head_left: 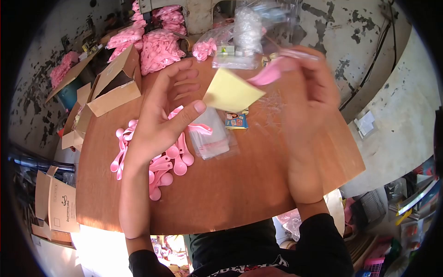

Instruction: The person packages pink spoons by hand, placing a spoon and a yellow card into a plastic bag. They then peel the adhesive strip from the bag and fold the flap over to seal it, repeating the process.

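Observation:
My left hand (161, 117) is raised over the brown table (240, 184), pinching a yellow paper card (230, 92) between thumb and fingers. My right hand (309, 97) is lifted beside it and holds a pink plastic spoon (272, 73) together with a clear plastic bag (295, 54), blurred by motion. Under my left hand lies a heap of pink spoons (161, 161). A stack of clear plastic bags (212, 138) rests in the table's middle, with a small printed card (236, 121) just beyond it.
Open cardboard boxes (115, 85) stand at the table's left. Bags full of pink spoons (159, 48) and packed clear bags (247, 32) pile up at the far edge. More cardboard boxes (55, 203) sit on the floor at the left, clutter at the lower right.

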{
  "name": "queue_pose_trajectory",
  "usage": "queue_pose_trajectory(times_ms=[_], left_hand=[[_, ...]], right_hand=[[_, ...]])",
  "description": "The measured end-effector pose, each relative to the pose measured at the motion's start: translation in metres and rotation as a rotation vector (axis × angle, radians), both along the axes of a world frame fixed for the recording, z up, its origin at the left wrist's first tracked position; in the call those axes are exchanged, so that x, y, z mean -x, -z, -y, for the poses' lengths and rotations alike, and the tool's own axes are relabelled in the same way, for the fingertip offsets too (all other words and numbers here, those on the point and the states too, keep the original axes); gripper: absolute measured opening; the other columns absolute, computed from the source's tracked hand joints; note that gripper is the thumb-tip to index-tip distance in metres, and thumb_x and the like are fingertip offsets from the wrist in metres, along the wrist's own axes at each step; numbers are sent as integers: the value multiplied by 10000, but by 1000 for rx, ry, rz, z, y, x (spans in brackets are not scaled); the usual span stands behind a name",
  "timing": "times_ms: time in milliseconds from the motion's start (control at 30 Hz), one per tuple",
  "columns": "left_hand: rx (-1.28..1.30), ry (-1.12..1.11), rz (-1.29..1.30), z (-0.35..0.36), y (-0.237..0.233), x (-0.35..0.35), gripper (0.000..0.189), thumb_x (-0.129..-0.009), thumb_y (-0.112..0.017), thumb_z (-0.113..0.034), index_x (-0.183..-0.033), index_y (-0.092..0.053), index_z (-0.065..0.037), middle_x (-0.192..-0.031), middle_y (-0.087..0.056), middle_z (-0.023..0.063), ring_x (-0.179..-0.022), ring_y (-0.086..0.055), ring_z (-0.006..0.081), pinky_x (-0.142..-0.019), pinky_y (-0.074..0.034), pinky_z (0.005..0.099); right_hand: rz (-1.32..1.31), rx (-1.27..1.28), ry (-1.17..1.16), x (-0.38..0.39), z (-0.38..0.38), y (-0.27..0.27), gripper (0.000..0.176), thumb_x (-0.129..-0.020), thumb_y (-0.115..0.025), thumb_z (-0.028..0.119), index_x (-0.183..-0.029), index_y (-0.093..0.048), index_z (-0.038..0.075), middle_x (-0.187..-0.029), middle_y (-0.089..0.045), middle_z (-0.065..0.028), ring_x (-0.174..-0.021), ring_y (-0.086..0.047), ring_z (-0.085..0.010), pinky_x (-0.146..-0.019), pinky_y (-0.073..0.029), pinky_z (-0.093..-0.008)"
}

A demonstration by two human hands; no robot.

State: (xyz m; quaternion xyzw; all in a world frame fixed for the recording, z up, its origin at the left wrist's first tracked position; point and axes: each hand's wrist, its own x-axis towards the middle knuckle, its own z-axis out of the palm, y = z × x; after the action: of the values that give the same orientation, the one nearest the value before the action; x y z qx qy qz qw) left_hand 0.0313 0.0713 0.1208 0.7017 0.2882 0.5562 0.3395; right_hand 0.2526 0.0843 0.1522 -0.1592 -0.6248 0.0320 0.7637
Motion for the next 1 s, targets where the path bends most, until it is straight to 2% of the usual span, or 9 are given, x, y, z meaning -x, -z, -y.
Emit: queue_pose_trajectory(times_ms=[33,100,267,333,433,700,867,933,1000], left_hand=[[2,-2,-3,1,0,0,677,-856,-746,-136,-1428,-390,-60,-1341,-490,162,-1204,-533,263,-1004,-448,393],[0,-5,-9,0,0,1,678,-862,-739,-128,-1433,-380,-61,-1358,-473,161,-1201,-529,256,-1003,-449,391],[17,14,-22,0,1,2,700,-850,-747,-100,-1437,-369,-53,-1362,-471,153,-1194,-531,240,-998,-454,383],[34,26,-27,-1,2,-1,716,-838,-757,-86,-1436,-367,-46,-1361,-474,150,-1182,-543,236,-995,-457,379],[49,102,-55,-3,5,-5,759,-813,-780,-60,-1441,-355,-29,-1337,-509,146,-1174,-562,234,-1004,-452,378],[116,101,81,-2,3,-8,559,-824,-735,45,-1304,-452,8,-911,-701,90,-882,-689,146,-785,-558,258],[83,63,141,-2,-1,-3,542,-824,-733,49,-1288,-455,29,-933,-703,107,-913,-687,153,-804,-561,266],[80,59,143,-2,-1,-4,534,-826,-728,55,-1287,-460,29,-935,-703,113,-916,-690,160,-806,-562,269],[81,61,119,-1,-2,-4,531,-824,-726,60,-1285,-464,30,-933,-703,113,-912,-691,161,-803,-563,268]], right_hand=[[-3,2,-2,2,-3,3,82,-831,-707,25,-855,-683,-49,-872,-681,-83,-783,-652,-99,-710,-516,-229],[216,495,-401,8,-15,12,76,-819,-706,17,-833,-678,-52,-864,-685,-89,-759,-653,-104,-691,-512,-229],[323,307,-167,1,-21,7,110,-831,-704,49,-862,-689,-55,-781,-689,-70,-727,-645,-86,-662,-518,-236],[437,738,-466,-1,-13,8,128,-838,-701,62,-875,-685,-59,-750,-690,-68,-708,-642,-76,-637,-517,-236],[470,567,-376,6,-11,14,76,-892,-668,33,-912,-679,-40,-841,-692,-50,-756,-644,-83,-679,-511,-232],[324,518,-399,18,-6,13,154,-866,-707,83,-964,-692,-35,-803,-688,-39,-708,-625,-53,-614,-499,-214],[237,584,-522,15,-8,12,224,-877,-711,99,-1050,-678,-40,-853,-683,-32,-742,-622,-51,-645,-495,-205],[447,780,-584,11,-8,13,247,-932,-661,110,-1123,-638,-45,-1021,-689,-100,-885,-662,-123,-804,-537,-260],[446,767,-595,13,-11,16,237,-931,-662,110,-1109,-643,-46,-1011,-692,-100,-878,-664,-123,-795,-539,-257]])
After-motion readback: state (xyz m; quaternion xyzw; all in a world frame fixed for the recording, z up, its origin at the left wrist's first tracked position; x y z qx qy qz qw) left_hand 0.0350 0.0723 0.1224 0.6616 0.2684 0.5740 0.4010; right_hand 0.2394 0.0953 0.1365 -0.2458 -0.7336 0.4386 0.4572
